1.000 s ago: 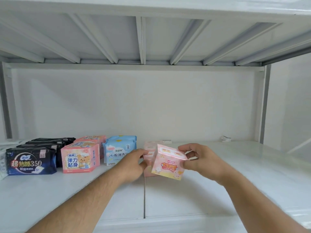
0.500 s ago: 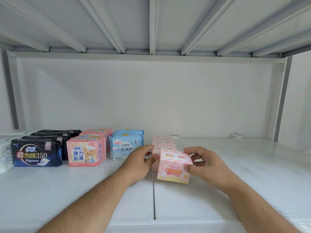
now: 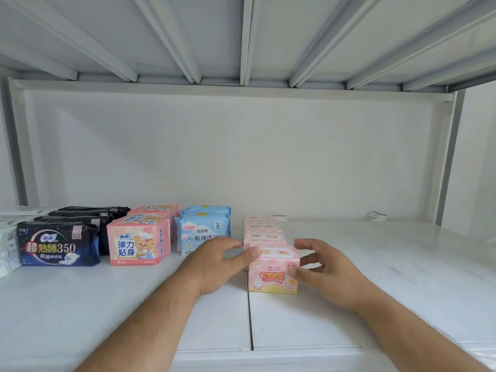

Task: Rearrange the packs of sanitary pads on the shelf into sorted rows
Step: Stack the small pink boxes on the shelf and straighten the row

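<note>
A small pink pack (image 3: 271,280) stands on the white shelf (image 3: 375,304), at the front of a row of matching pink packs (image 3: 264,232). My right hand (image 3: 322,269) holds it, thumb on the front face and curled fingers at its right top corner. My left hand (image 3: 214,264) has relaxed fingers, and its thumb touches the pack's left top edge. To the left stand rows of light blue packs (image 3: 205,232), pink bear packs (image 3: 138,241) and dark navy packs (image 3: 57,244).
White packs (image 3: 8,248) sit at the far left edge. A small white clip-like item (image 3: 377,216) lies at the back right. Grey uprights (image 3: 447,162) frame the shelf, with a ribbed shelf underside overhead. A seam (image 3: 251,323) runs down the shelf.
The pink pack came down from the air and now stands on the shelf in front of its row. Both hands went down with it, and the left fingers have loosened.
</note>
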Tool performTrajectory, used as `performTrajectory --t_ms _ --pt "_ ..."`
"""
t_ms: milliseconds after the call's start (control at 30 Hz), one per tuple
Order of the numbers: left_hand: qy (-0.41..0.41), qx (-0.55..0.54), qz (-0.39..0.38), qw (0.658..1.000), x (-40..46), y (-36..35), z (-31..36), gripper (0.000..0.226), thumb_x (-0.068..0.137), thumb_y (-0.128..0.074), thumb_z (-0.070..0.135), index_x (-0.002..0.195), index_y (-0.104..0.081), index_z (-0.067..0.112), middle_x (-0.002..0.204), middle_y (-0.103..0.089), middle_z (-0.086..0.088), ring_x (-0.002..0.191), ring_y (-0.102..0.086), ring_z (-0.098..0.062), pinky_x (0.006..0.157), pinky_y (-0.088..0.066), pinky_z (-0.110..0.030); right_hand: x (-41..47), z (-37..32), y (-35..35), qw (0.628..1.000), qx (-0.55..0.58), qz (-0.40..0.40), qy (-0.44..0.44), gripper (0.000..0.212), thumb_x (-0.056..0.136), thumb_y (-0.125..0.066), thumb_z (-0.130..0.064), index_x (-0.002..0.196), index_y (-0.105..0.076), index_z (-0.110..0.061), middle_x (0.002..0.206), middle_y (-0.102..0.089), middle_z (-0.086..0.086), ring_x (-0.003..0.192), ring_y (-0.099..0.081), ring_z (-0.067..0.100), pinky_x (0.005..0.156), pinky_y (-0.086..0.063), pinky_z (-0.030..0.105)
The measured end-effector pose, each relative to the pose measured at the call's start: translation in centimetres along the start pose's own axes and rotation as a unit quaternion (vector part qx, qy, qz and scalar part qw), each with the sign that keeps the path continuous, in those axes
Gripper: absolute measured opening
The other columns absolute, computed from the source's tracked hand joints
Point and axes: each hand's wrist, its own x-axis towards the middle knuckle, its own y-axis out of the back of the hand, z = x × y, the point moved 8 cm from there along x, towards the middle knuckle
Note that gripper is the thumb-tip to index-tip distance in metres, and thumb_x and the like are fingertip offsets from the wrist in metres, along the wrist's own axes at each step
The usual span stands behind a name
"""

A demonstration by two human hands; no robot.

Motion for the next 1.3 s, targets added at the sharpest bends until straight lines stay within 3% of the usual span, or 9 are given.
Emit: performTrajectory --t_ms 133,267,633,733,900,1033,1167,1233,1300 --pt "0.018 0.029 -0.042 0.999 -0.6 -0.7 0.6 0.044 0.058 -0.059 0.089 0.097 -0.06 0.068 0.112 -0.058 0.036 0.112 -0.051 0.01 0.096 -0.041 -0.02 0.0 0.0 -0.3 0.999 -0.034 -0.009 0.007 0.06 0.074 -0.078 -0.044 0.129 -0.058 -0.028 0.12 -0.063 -0.013 0.094 -0.069 0.007 0.083 -0.058 0.033" --pt "0.032 0.097 -0.039 0.994 -0.4 -0.8 -0.1 0.088 0.05 -0.054 0.095 0.122 -0.062 0.045 0.126 -0.057 0.027 0.118 -0.052 0.002 0.1 -0.044 -0.029 0.1 0.3 -0.7 0.999 -0.026 -0.02 0.012 0.061 0.073 -0.076 -0.04 0.129 -0.06 -0.022 0.111 -0.07 -0.005 0.093 -0.071 0.012 0.088 -0.057 0.04" --pt "0.024 0.098 -0.036 0.994 -0.3 -0.7 0.1 0.073 0.055 -0.054 0.092 0.113 -0.067 0.049 0.114 -0.061 0.023 0.109 -0.054 0.006 0.098 -0.046 -0.031 0.3 -0.1 -0.2 0.996 -0.086 0.01 0.032 0.059 0.074 -0.076 -0.05 0.128 -0.061 -0.029 0.115 -0.067 -0.019 0.108 -0.06 -0.004 0.086 -0.051 0.022" --pt "0.029 0.08 -0.04 0.996 -0.3 -0.7 0.0 0.084 0.053 -0.049 0.097 0.117 -0.066 0.047 0.118 -0.061 0.025 0.113 -0.054 0.005 0.101 -0.044 -0.032 0.0 -0.3 0.0 0.996 -0.08 0.024 0.022 0.047 0.084 -0.075 -0.044 0.126 -0.058 -0.031 0.117 -0.066 -0.019 0.109 -0.057 -0.008 0.091 -0.048 0.021" --pt "0.054 -0.162 0.043 0.984 -0.1 0.1 1.4 0.069 0.081 -0.034 0.084 0.116 -0.068 0.034 0.12 -0.065 0.015 0.119 -0.056 -0.014 0.102 -0.042 -0.035 -0.6 -1.2 0.9 0.998 0.002 0.053 -0.029 0.042 0.094 -0.061 -0.045 0.132 -0.055 -0.032 0.132 -0.057 -0.017 0.119 -0.055 -0.002 0.093 -0.042 0.019" --pt "0.192 -0.463 0.061 0.863 1.1 -0.9 0.7 0.094 0.081 -0.038 0.082 0.147 -0.04 0.014 0.147 -0.045 0.001 0.136 -0.043 -0.017 0.116 -0.031 -0.039 1.0 -2.4 1.6 0.973 0.153 0.126 -0.12 0.081 0.079 -0.053 -0.076 0.144 -0.044 -0.029 0.147 -0.045 -0.013 0.137 -0.042 0.012 0.115 -0.03 0.038" --pt "0.215 -0.449 0.069 0.865 2.3 -1.4 2.1 0.112 0.067 -0.03 0.095 0.147 -0.039 0.017 0.152 -0.041 0.001 0.137 -0.041 -0.015 0.118 -0.025 -0.04 3.7 -3.1 -0.7 0.942 0.264 0.118 -0.17 0.09 0.083 -0.044 -0.079 0.155 -0.028 -0.027 0.162 -0.025 -0.008 0.148 -0.025 0.014 0.123 -0.019 0.043" --pt "0.22 -0.445 0.058 0.866 2.1 -2.1 2.8 0.095 0.078 -0.026 0.088 0.123 -0.06 0.012 0.118 -0.07 -0.008 0.109 -0.066 -0.018 0.097 -0.047 -0.038 4.2 -2.6 -2.1 0.931 0.285 0.112 -0.199 0.08 0.089 -0.043 -0.074 0.148 -0.042 -0.018 0.153 -0.043 -0.001 0.14 -0.04 0.015 0.117 -0.03 0.039" --pt "0.216 -0.457 0.033 0.863 2.2 -3.2 3.5 0.074 0.091 -0.023 0.075 0.089 -0.065 0.014 0.078 -0.076 -0.007 0.074 -0.073 -0.022 0.073 -0.053 -0.035 3.9 -2.2 -3.4 0.92 0.299 0.092 -0.235 0.056 0.097 -0.041 -0.064 0.107 -0.065 -0.014 0.101 -0.075 0.003 0.097 -0.069 0.017 0.085 -0.052 0.036"
